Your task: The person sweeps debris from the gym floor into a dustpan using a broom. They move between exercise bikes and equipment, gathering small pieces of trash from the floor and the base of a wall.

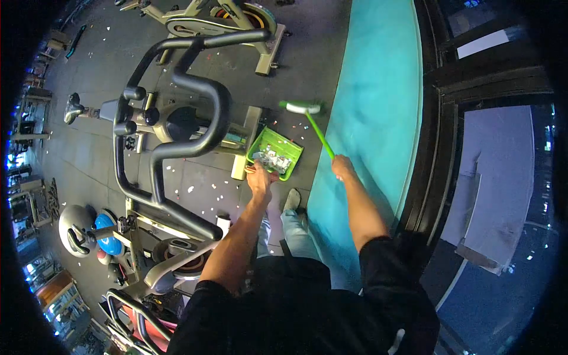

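Note:
My left hand (258, 179) is closed on the near left edge of a green dustpan (293, 148), which holds white and grey scraps. My right hand (342, 168) grips the green handle of a brush (303, 108). The brush head, white and green, is beyond the dustpan and to its right, apart from it, over the dark floor. Small pale scraps (190, 189) lie scattered on the floor to the left, with a few specks near the brush.
Exercise bikes stand at the left, one with large black handlebars (222, 112) close to my left arm; another bike (207, 26) is at the top. A turquoise strip (378, 89) runs along the right beside dark window frames. An exercise ball (76, 228) sits far left.

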The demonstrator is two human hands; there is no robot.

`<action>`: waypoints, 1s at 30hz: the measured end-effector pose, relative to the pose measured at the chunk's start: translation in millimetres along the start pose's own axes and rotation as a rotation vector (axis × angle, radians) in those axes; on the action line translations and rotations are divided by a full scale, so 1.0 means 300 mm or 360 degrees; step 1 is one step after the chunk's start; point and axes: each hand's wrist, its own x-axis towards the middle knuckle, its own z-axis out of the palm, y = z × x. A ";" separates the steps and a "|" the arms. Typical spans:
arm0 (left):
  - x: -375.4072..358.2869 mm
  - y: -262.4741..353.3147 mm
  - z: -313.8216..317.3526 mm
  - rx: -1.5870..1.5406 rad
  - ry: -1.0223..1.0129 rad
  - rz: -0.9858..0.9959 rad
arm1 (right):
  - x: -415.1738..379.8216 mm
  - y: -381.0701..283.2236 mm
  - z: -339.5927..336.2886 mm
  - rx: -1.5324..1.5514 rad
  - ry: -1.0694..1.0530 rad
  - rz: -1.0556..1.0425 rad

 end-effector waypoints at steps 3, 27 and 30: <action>0.011 0.013 -0.002 0.0064 -0.0027 -0.0007 | -0.192 -0.003 -0.040 0.0166 0.0008 0.0106; 0.003 0.002 -0.038 0.0067 -0.0051 0.0037 | -0.457 0.024 -0.163 0.0285 0.0094 0.0288; 0.028 -0.020 -0.044 0.0157 -0.0078 0.0095 | -0.228 0.071 -0.110 0.0019 0.0359 -0.0032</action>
